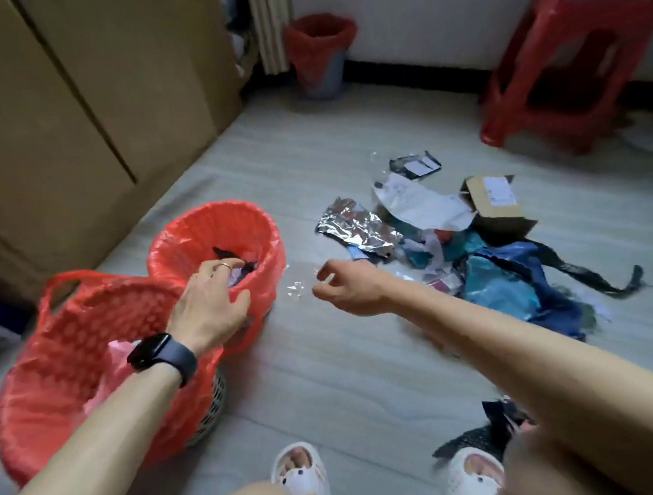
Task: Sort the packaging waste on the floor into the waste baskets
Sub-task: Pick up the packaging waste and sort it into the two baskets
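Gripping, left hand [206, 304]: I see my fingers curled over the far red-lined basket [258, 230] rim.
Right hand [345, 285]: fingers pinch a clear plastic scrap [296, 289] beside that basket.
Waste pile [458, 249]: foil, paper, blue bags, a cardboard box [497, 205], right of the baskets.
Room: bare floor [349, 366] between near basket [48, 377] and pile.

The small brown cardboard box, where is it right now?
The small brown cardboard box lies on the grey floor at the right far edge of the waste pile, beside the white plastic mailer bag.
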### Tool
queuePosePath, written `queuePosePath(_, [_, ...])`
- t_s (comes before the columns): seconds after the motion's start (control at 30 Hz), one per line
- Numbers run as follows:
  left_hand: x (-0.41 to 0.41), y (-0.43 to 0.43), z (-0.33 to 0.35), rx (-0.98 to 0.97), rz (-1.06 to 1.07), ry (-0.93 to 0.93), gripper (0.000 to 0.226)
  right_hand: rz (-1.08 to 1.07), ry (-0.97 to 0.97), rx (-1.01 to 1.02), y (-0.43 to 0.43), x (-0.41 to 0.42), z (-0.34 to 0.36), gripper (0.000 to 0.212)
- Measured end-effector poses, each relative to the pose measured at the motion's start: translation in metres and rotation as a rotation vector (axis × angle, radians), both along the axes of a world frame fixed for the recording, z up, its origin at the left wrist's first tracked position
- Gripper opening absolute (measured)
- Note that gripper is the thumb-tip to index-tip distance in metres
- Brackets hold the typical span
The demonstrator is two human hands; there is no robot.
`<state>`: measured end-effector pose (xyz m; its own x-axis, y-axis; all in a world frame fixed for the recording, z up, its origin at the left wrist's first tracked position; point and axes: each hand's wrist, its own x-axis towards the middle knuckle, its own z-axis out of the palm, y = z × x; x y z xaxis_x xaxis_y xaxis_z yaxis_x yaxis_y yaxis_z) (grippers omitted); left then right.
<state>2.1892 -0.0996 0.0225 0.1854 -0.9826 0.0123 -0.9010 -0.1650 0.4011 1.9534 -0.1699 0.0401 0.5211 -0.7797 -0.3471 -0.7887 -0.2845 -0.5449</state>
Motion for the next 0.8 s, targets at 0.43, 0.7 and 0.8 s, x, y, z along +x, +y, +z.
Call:
queuePosePath(0.43, [-0.309,-0.077,-0.040,0.349,-0.789,-0.311,0.041,-0.706,0.090,0.151,0.070,-0.309,-0.080,0.039])
queuePosePath(0.7, [-0.346,-0.064,-0.113,0.503,-0.877,-0.439,0.037,-0.604,0.317,0.356,0.111,-0.327,-0.164,0.053])
queuePosePath(0.8, [-0.343,-0.056,-0.158,0.671,-0.736,-0.286,0.042,-0.575,0.417,0.390,0.114,-0.320,-0.188,0.085])
